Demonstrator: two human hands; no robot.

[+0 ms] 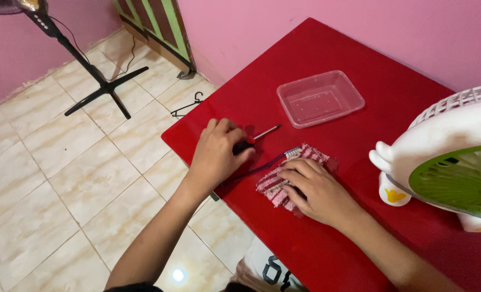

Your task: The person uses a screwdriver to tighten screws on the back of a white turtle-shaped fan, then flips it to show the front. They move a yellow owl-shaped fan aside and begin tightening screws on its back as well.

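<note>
Glossy red covers the table [370,92], a smooth, hard sheet that picks up a faint shine near its corner. Close to that corner the left hand [216,154] is curled around a screwdriver [256,136], its red-and-black handle mostly hidden in the fist and the thin metal shaft poking out toward the middle of the table. Just beside it, further in from the corner, a small square of pink striped cloth [283,181] lies flat, soft and a little frayed at the edges. The right hand [313,189] rests palm-down on that cloth with the fingers spread and pressing, gripping nothing that I can see. A toothbrush [267,165] with a slim dark handle lies slantwise between the two hands, its pale bristle head touching the cloth's far edge.

Beyond the cloth, toward the pink wall, sits a shallow clear plastic tray [320,98], rectangular with rounded corners. On the side of the table away from the corner stands a white plastic fan [446,140] with a green grille and a small yellow mark on its foot. Off the table, past the corner, pale tiles carry a black fan stand [102,86] and a dark wire hanger [189,105].
</note>
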